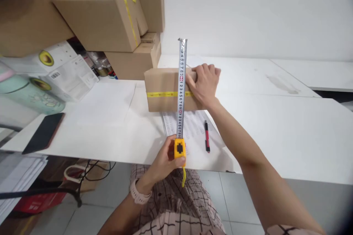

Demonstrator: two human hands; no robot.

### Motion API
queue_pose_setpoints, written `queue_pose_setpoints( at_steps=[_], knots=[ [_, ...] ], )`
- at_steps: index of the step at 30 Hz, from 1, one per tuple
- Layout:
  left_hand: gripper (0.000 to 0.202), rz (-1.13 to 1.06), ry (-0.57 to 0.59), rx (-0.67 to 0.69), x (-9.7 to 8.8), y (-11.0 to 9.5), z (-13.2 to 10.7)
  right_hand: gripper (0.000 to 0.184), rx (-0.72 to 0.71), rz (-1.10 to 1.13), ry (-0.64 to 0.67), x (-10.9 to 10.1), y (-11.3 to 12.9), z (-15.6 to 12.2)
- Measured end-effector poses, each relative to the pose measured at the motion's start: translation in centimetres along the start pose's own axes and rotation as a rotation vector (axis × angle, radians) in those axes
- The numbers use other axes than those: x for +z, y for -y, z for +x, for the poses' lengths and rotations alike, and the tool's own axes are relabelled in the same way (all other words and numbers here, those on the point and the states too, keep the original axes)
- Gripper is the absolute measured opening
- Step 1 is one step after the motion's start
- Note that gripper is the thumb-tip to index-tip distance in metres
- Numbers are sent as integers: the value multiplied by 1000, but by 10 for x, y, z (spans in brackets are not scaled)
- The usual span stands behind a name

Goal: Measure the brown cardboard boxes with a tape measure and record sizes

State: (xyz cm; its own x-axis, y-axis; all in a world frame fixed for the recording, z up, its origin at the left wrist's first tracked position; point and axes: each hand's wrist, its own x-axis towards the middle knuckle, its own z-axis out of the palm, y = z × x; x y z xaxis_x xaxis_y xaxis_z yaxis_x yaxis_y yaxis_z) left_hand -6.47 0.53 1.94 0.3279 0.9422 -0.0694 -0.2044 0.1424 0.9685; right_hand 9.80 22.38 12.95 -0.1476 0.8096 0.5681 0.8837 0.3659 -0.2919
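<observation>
A yellow tape measure (179, 148) is gripped in my left hand (164, 158) near the table's front edge. Its metal blade (180, 95) runs straight away from me, passing over a cardboard box (162, 80) with a yellow tape strip around its side. The blade's hooked end sticks out beyond the far side of the box. My right hand (205, 82) is wrapped over the right end of the box, thumb beside the blade. Printed sheets (193, 121) lie partly under the box, and a red and black pen (207, 136) rests on them.
Several cardboard boxes (96, 25) are stacked at the back left. Beside them stand white boxes with avocado pictures (68, 75) and a mint green bottle (30, 91). A dark phone (44, 133) lies at the table's left edge. Black cables (96, 170) hang below.
</observation>
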Motion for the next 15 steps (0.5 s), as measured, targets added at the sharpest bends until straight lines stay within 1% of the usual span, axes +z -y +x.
queue_pose_setpoints(
  at_steps=[2, 3, 5, 6, 8, 10, 11, 12, 13, 15],
  knots=[
    [58, 3, 9, 16, -1, 1, 1, 62, -6, -8, 12, 2, -5, -27],
    [58, 5, 16, 23, -2, 1, 2, 60, -14, 2, 30, 2, -9, -36],
    [59, 17, 27, 25, -2, 1, 2, 59, -8, 70, 78, -4, -15, -43],
    [60, 27, 30, 22, -2, 1, 2, 62, 17, 132, 100, -10, -16, -42],
    [61, 54, 37, 5, -1, 0, 2, 73, 100, 302, 134, -32, -14, -32],
    [62, 77, 43, -14, 0, -3, 2, 81, 160, 491, 124, -59, -7, -16],
    [63, 87, 45, -24, 1, -4, 3, 79, 153, 585, 110, -71, -2, -9],
    [64, 98, 45, -36, 2, -6, 3, 73, 134, 661, 72, -82, 3, -2],
    [65, 108, 42, -46, 2, -7, 3, 61, 119, 712, 41, -91, 7, 4],
    [66, 118, 36, -55, 3, -9, 3, 39, 97, 782, -12, -100, 12, 11]
  ],
)
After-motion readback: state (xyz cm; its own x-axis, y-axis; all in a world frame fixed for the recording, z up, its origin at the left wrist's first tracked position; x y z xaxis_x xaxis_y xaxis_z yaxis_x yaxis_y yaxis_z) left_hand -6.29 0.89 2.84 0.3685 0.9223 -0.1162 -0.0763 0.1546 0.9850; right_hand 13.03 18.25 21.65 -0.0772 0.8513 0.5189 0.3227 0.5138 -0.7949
